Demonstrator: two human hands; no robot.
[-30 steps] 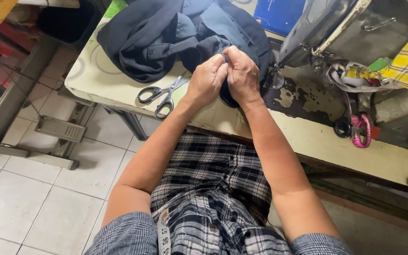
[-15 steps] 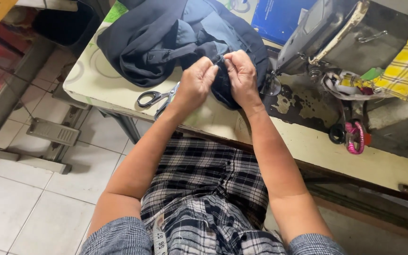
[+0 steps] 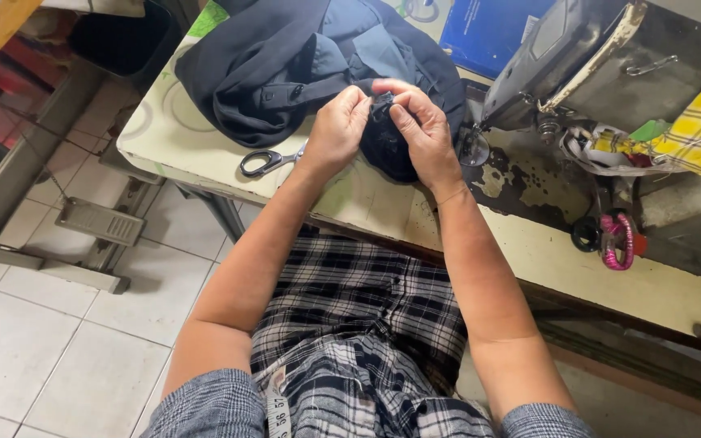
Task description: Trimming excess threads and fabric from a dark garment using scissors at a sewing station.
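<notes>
two hands (image 3: 383,122) pinch dark garment (image 3: 285,65) fold between them, above table (image 3: 367,203).

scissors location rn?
The scissors lie on the table edge in the head view, just left of the left hand, below the dark garment.

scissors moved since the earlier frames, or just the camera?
No, as far as the view shows. The scissors lie at the same spot near the table's front edge, just left of the left hand, below the dark garment. Only the framing shifted.
</notes>
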